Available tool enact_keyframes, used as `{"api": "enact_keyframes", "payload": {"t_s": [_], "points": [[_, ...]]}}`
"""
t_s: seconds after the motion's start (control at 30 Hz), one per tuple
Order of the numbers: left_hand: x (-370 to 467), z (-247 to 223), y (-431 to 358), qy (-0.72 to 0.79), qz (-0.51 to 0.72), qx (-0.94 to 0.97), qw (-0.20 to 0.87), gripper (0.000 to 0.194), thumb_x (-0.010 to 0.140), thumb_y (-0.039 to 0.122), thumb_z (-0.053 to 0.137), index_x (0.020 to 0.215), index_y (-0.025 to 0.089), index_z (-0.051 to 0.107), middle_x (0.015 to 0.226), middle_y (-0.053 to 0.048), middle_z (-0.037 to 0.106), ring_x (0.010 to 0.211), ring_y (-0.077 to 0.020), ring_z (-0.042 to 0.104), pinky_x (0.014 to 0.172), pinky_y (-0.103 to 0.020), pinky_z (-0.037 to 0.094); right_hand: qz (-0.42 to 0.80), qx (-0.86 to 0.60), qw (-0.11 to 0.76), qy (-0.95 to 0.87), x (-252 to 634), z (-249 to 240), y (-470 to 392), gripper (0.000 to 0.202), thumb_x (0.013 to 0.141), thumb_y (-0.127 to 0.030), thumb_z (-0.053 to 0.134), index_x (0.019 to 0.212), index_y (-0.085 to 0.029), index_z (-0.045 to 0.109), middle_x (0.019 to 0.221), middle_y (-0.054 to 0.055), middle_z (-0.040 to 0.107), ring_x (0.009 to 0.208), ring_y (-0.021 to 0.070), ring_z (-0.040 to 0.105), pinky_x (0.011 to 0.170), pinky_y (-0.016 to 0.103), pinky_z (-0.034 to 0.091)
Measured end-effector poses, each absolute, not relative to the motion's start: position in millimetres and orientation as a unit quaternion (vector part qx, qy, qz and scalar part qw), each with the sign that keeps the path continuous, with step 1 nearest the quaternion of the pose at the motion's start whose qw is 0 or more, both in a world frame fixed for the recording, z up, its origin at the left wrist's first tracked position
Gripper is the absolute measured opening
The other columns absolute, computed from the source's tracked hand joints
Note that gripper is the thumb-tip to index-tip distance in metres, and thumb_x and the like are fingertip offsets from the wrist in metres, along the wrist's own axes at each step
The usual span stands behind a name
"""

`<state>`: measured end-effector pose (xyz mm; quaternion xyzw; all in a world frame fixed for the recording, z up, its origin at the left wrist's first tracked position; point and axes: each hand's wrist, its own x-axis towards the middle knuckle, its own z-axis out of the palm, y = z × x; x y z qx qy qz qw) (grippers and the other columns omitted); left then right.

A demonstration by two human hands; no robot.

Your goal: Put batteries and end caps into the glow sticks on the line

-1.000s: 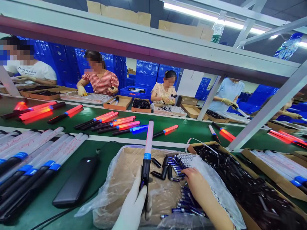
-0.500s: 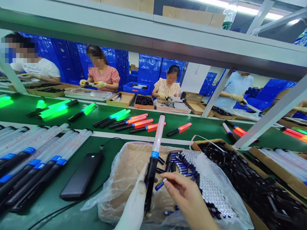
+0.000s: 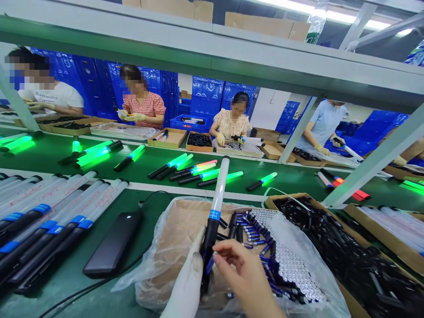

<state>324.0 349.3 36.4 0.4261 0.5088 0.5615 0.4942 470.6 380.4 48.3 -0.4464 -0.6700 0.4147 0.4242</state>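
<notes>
My left hand (image 3: 186, 280), in a white glove, is wrapped around the black handle of a light stick (image 3: 220, 190). The stick stands tilted, its unlit white tube pointing up and away and a blue band below it. My bare right hand (image 3: 245, 276) pinches a small blue battery (image 3: 209, 264) against the open side of the handle. How far the battery sits inside is hard to make out. Beneath both hands is a plastic-lined cardboard tray (image 3: 175, 225) with loose blue batteries (image 3: 253, 234) and tightly packed upright batteries (image 3: 294, 269).
Several unlit light sticks (image 3: 62, 221) lie at left, beside a black power bank (image 3: 114, 245) with a cable. A box of black parts (image 3: 331, 238) is at right. Lit sticks lie on the green conveyor (image 3: 139, 181); co-workers sit beyond. A shelf (image 3: 212, 48) crosses overhead.
My right hand has moved left and brought the battery from beside the handle to its open side. The conveyor's sticks have shifted right, and several red ones now glow green.
</notes>
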Motion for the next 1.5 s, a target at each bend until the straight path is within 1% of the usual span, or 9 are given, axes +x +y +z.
{"api": "enact_keyframes", "payload": {"t_s": [0.17,0.27,0.33,0.5,0.63,0.77,1.03,1.27,1.5], "points": [[326,27,354,0.526,0.547,0.435,0.484,0.065,0.083,0.057,0.057,0.137,0.021,0.052,0.132,-0.011,0.057,0.124,-0.0236,0.051,0.104,-0.034,0.044,0.3,-0.447,0.486,-0.688,442,27,374,0.014,0.084,-0.023,0.056,0.085,-0.02,0.07,0.079,0.002,0.059,0.066,0.0085,0.054,0.061,0.016,0.044],[329,23,352,0.545,0.488,0.416,0.54,0.074,0.083,0.059,0.055,0.145,0.024,0.039,0.085,-0.005,0.065,0.078,-0.0159,0.061,0.064,-0.023,0.05,0.321,-0.466,0.511,-0.647,451,20,376,0.022,0.09,-0.031,0.051,0.1,-0.018,0.065,0.085,0.003,0.06,0.071,0.01,0.057,0.063,0.017,0.047],[330,24,352,0.517,0.46,0.386,0.611,0.074,0.087,0.056,0.049,0.15,0.028,0.022,0.062,0.003,0.05,0.048,-0.0087,0.041,0.043,-0.018,0.033,0.327,-0.5,0.499,-0.628,475,22,383,0.03,0.093,-0.04,0.047,0.105,-0.017,0.063,0.088,0.005,0.063,0.076,0.0126,0.06,0.067,0.019,0.048],[326,29,362,0.44,0.471,0.327,0.691,0.095,0.066,0.013,0.046,0.15,0.029,0.004,0.078,0.001,0.056,0.037,-0.0044,0.042,0.037,-0.017,0.021,0.214,-0.624,0.172,-0.731,553,38,404,0.022,0.085,-0.017,0.055,0.098,-0.02,0.072,0.096,0.006,0.069,0.095,0.0219,0.06,0.087,0.03,0.046],[326,30,365,0.444,0.418,0.334,0.719,0.109,0.054,0.005,0.04,0.151,0.029,-0.002,0.057,0.005,0.051,0.04,-0.0079,0.048,0.042,-0.017,0.026,0.102,-0.631,-0.033,-0.768,576,41,405,0.025,0.08,-0.006,0.056,0.086,-0.02,0.076,0.096,0.008,0.07,0.11,0.032,0.054,0.092,0.042,0.042],[330,25,361,0.44,0.449,0.314,0.711,0.074,0.087,0.03,0.047,0.152,0.022,0.013,0.054,0.005,0.043,0.043,-0.0063,0.034,0.041,-0.017,0.026,0.15,-0.62,0.129,-0.759,569,39,398,0.02,0.087,-0.014,0.057,0.091,-0.023,0.075,0.096,0.004,0.071,0.099,0.0241,0.061,0.089,0.035,0.046],[324,32,359,0.444,0.487,0.337,0.672,0.034,0.093,0.04,0.053,0.111,0.012,0.058,0.082,-0.001,0.06,0.056,-0.0051,0.052,0.048,-0.018,0.045,0.221,-0.457,0.497,-0.704,488,34,387,0.008,0.084,-0.03,0.069,0.088,-0.025,0.074,0.087,-0.001,0.071,0.079,0.0123,0.066,0.072,0.019,0.051],[324,32,355,0.452,0.522,0.345,0.635,0.034,0.092,0.042,0.054,0.105,0.011,0.061,0.085,-0.003,0.063,0.065,-0.0084,0.059,0.057,-0.022,0.052,0.027,-0.346,0.528,-0.775,463,30,386,0.011,0.089,-0.016,0.062,0.093,-0.02,0.072,0.085,0.0,0.071,0.076,0.0124,0.061,0.073,0.024,0.045],[325,29,355,0.457,0.504,0.34,0.649,0.03,0.093,0.038,0.054,0.101,0.01,0.06,0.079,-0.001,0.061,0.059,-0.0061,0.055,0.052,-0.019,0.048,0.258,-0.421,0.468,-0.733,471,23,379,0.014,0.08,-0.018,0.074,0.092,-0.024,0.076,0.086,-0.001,0.072,0.081,0.0114,0.066,0.074,0.018,0.05]]}}
